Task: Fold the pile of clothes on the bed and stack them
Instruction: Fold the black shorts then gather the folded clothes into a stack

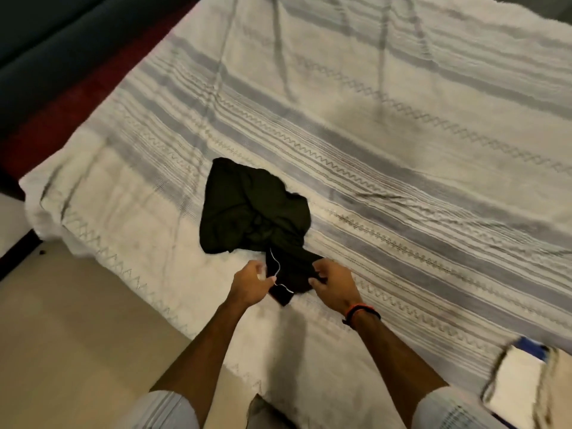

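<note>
I saw both hands, left (251,281) and right (332,286), each grip pinched on the near edge of the crumpled black garment (253,212) on the bed (402,134).

Garment (253,209) on bed (402,125)

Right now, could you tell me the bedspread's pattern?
Cream with grey stripes and zigzag lines, bedspread, head view.

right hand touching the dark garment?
Touching. The head view shows the right hand with fingers curled onto the near end of the crumpled dark green-black garment on the striped bedspread, with no gap visible.
</note>
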Motion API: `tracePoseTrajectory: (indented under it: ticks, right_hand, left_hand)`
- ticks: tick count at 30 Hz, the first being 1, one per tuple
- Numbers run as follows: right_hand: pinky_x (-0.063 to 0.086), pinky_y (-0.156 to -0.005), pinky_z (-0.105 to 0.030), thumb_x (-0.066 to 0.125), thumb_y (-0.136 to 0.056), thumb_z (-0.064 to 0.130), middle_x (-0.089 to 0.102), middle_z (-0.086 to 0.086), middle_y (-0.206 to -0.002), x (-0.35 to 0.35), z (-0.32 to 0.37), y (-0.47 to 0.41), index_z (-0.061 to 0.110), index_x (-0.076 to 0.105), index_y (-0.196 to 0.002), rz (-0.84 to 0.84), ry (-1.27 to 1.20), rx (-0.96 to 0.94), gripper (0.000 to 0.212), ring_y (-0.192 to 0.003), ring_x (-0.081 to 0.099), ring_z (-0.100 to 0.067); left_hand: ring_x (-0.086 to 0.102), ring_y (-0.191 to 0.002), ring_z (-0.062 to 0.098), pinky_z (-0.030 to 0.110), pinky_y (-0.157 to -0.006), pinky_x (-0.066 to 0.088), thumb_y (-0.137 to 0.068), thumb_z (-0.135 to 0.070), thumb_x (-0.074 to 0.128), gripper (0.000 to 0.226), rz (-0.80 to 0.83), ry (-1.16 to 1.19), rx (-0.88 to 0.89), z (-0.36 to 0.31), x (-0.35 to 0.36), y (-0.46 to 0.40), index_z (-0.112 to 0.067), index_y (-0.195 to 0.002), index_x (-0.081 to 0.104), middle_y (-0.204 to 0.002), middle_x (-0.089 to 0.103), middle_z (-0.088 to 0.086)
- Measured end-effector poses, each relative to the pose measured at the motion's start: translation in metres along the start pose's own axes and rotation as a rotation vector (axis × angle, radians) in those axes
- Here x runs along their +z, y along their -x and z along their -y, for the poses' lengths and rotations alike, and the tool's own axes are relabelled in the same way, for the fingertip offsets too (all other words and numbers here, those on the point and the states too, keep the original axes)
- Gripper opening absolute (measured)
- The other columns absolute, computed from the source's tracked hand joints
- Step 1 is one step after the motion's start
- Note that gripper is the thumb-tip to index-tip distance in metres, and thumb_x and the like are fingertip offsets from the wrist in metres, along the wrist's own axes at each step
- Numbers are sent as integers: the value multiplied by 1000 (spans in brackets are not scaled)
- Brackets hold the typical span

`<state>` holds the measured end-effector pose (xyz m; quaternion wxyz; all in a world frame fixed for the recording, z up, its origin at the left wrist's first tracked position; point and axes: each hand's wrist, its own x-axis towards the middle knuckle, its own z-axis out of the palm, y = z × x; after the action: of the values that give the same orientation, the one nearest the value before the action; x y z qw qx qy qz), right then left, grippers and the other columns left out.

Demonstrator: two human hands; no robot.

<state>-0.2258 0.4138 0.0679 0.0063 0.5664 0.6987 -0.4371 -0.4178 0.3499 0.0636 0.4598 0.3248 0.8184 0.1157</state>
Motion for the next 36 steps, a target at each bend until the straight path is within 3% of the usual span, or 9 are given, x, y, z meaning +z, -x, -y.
tracePoseTrajectory:
  ticks: [10,14,18,21,25,27,30,33,36]
  right_hand:
    - [49,-99,-41,66,-89,26,62,-8,-127,43,36,-121,13,55,-130,110,177,-44,44,-115,59,-26]
    - [47,-102,-43,70,-86,36,54,-8,-134,61,43,-149,15,47,-137,86,231,-47,59,-121,54,-28]
    - [41,-105,-49,76,-81,42,37,-14,-143,79,51,-163,14,35,-145,101,489,-46,82,-128,41,-36]
    - [42,-101,-49,68,-89,30,47,-16,-136,88,49,-169,9,42,-137,136,561,-7,58,-124,48,-37]
    - [50,-80,-41,62,-89,19,68,-15,-96,82,54,-168,8,69,-97,-8,99,70,15,-91,64,-33]
    - [45,-67,-36,64,-86,20,61,-5,-71,72,64,-163,14,63,-69,-44,-242,146,18,-70,58,-23]
    - [48,-81,-43,64,-78,25,68,-1,-79,45,85,-146,20,68,-62,-27,-695,222,17,-87,65,-27]
    - [45,-72,-37,63,-64,23,62,-10,-76,19,102,-124,11,65,-60,42,-978,118,13,-79,59,-29]
    - [34,-60,-31,63,-53,30,46,-13,-74,1,112,-95,4,52,-64,76,-991,-61,30,-72,41,-29]
  left_hand:
    - [52,-127,25,26,-100,38,-89,-22,70,57,-32,110,-33,20,-26,-105,-6,-139,47,-140,54,10]
    - [55,-123,23,20,-91,38,-89,-20,70,54,-27,174,-51,28,-24,-125,-6,-137,49,-135,56,11]
    - [55,-124,22,22,-93,40,-89,-19,70,54,-15,231,-63,38,-20,-131,-7,-137,48,-136,56,11]
    - [54,-125,22,20,-92,39,-90,-20,70,55,-12,243,-67,41,-21,-128,-8,-138,47,-136,56,10]
    - [55,-123,23,27,-98,43,-89,-21,71,55,-2,265,-75,43,-26,-125,-8,-137,48,-135,57,10]
    - [57,-120,23,27,-95,43,-90,-23,69,51,-20,259,-59,40,-30,-122,-8,-135,50,-130,60,8]
    - [58,-118,26,29,-98,44,-95,-29,62,46,-92,341,-50,24,-38,-110,-5,-134,53,-128,62,9]
    - [64,-108,32,48,-96,52,-96,-44,54,47,-85,775,-190,0,-50,-99,-11,-130,54,-126,64,13]
    - [62,-107,37,54,-93,51,-97,-58,42,53,66,1285,-225,-29,-71,-77,-16,-125,57,-115,66,14]
